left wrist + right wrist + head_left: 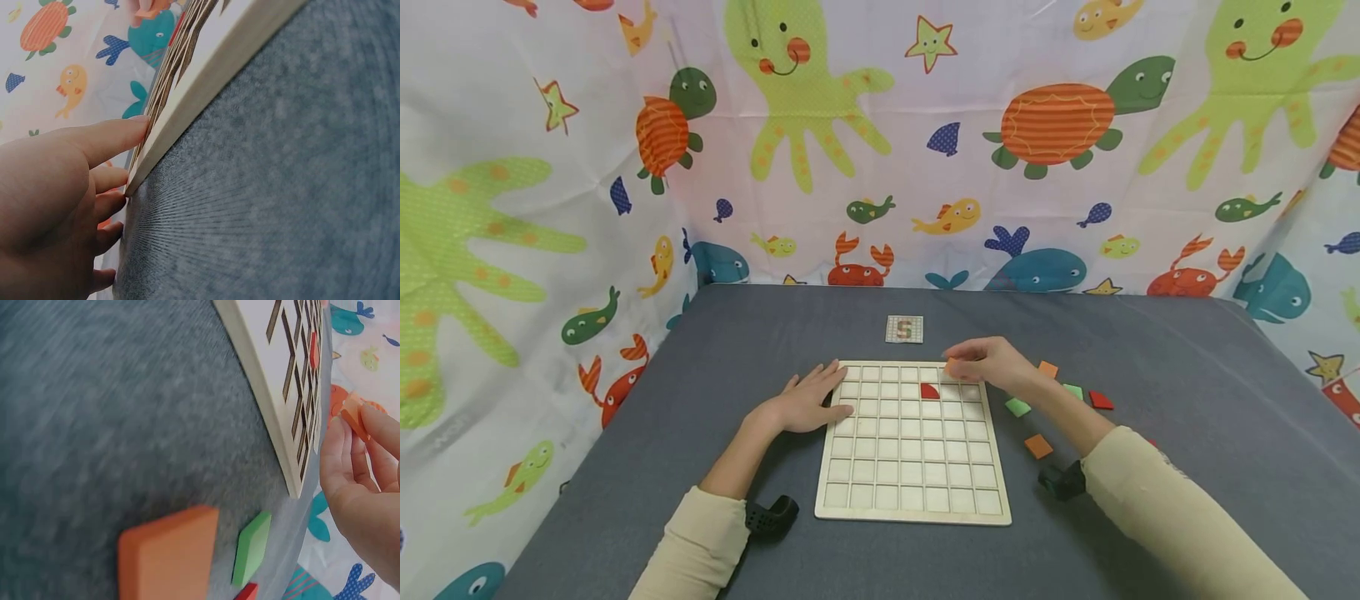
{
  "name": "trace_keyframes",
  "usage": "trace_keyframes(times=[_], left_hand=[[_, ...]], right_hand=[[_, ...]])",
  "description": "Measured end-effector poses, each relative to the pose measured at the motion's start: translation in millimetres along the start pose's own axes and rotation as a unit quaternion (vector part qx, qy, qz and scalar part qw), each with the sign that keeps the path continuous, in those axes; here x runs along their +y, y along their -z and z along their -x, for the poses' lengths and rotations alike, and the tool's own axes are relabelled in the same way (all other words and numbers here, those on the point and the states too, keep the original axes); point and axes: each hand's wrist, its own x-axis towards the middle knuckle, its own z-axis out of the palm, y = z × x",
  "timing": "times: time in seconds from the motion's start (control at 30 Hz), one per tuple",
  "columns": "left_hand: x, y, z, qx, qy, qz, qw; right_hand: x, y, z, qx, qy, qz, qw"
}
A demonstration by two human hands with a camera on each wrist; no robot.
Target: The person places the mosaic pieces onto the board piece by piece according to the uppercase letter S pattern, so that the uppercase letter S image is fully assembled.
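A pale wooden grid board [913,517] lies on the grey cloth, divided into small square cells. One red quarter-round tile [929,391] sits in a cell of its upper part. My left hand [805,402] rests at the board's upper left edge, fingers straight, thumb on the rim. Between thumb and fingers my right hand [992,364] pinches an orange tile [354,416], held above the board's upper right part. In the right wrist view this tile is tilted and clear of the board.
Right of the board lie loose tiles: orange [1038,447], green [1018,407], and red [1101,401], with others partly behind the right arm. A small card with a patterned figure [905,329] lies beyond the board. Printed fabric [865,233] hangs behind the table.
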Motion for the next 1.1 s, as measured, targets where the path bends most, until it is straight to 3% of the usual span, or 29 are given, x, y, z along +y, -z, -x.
trace_keyframes(times=[0.33, 0.83, 1.1], left_hand=[[-0.3, -1.1, 0.4, 0.002, 0.006, -0.003, 1.0000], [1.7, 0.5, 0.7, 0.004, 0.009, 0.001, 1.0000], [1.3, -1.3, -0.1, 0.004, 0.006, 0.004, 1.0000]], right_hand=[[-5, -14, -16, -0.037, 0.013, -0.018, 0.999], [-19, -30, -30, -0.061, 0.051, 0.061, 0.995], [-20, -37, -32, -0.075, 0.059, 0.055, 0.994]])
